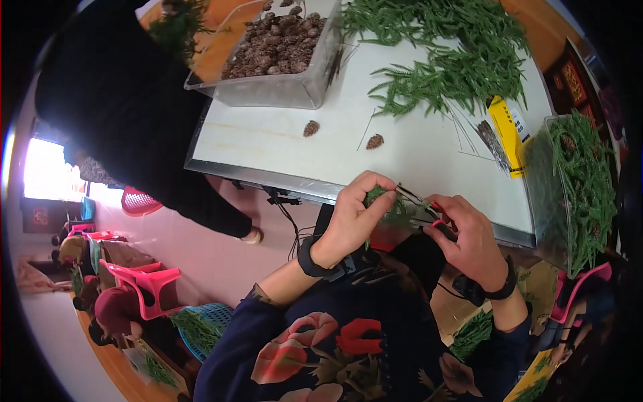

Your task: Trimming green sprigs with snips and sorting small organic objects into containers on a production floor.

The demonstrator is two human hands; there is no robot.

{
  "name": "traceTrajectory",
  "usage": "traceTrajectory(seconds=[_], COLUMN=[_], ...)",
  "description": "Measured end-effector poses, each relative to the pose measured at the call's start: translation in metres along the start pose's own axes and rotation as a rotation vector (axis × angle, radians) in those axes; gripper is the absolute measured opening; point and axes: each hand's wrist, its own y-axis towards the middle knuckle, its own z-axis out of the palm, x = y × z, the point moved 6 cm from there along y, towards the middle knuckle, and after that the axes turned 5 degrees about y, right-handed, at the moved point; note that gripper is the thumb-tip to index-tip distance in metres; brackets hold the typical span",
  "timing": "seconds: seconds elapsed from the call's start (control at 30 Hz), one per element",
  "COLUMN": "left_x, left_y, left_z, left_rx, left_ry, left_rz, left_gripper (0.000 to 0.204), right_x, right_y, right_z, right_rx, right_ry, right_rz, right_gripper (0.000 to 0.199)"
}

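Note:
Just over the table's front edge, my left hand (355, 214) pinches a small green artificial sprig (376, 195) between thumb and fingers. My right hand (469, 241) grips pliers (442, 230) with red and black handles, their metal jaws against the sprig. What exactly sits between the jaws is too small to tell. On the white table (268, 144) beyond my hands lie two loose pine cones, one on the left (311, 128) and another nearer the middle (375, 141).
A clear plastic bin (268, 96) of pine cones stands far left. Green sprigs (462, 33) are heaped at the back. Thin wires (493, 144) lie beside a yellow packet (507, 134). At right is a clear container (544, 174) with greenery. A person in black (127, 120) stands left.

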Motion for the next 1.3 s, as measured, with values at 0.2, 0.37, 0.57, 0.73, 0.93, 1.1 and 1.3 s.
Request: traceTrajectory(seconds=[0.2, 0.37, 0.57, 0.73, 0.93, 1.1, 1.3], left_x=[0.015, 0.012, 0.012, 0.007, 0.003, 0.007, 0.014], left_y=[-0.004, -0.002, -0.001, -0.002, -0.002, -0.002, -0.001], left_z=[0.003, -0.003, -0.003, -0.004, -0.003, -0.003, -0.006], left_rx=[0.074, 0.011, -0.027, -0.057, -0.064, -0.057, -0.015], left_ry=[-0.295, -0.213, -0.256, -0.262, -0.306, -0.294, -0.246], left_rz=[-0.238, -0.201, -0.213, -0.214, -0.224, -0.247, -0.251], left_gripper=[0.009, 0.007, 0.005, 0.005, 0.005, 0.006, 0.006], right_x=[0.012, 0.015, 0.01, 0.007, 0.007, 0.005, 0.001], right_y=[-0.001, -0.001, -0.004, -0.004, -0.003, -0.005, -0.006], right_z=[-0.001, 0.001, -0.002, 0.001, 0.004, 0.011, 0.015], right_rx=[-0.127, -0.089, -0.122, -0.144, -0.157, -0.222, -0.22], right_ry=[-0.397, -0.386, -0.357, -0.36, -0.486, -0.682, -0.72], right_rz=[-0.128, -0.089, -0.096, -0.123, -0.162, -0.212, -0.225], right_gripper=[0.046, 0.046, 0.047, 0.049, 0.053, 0.056, 0.056])
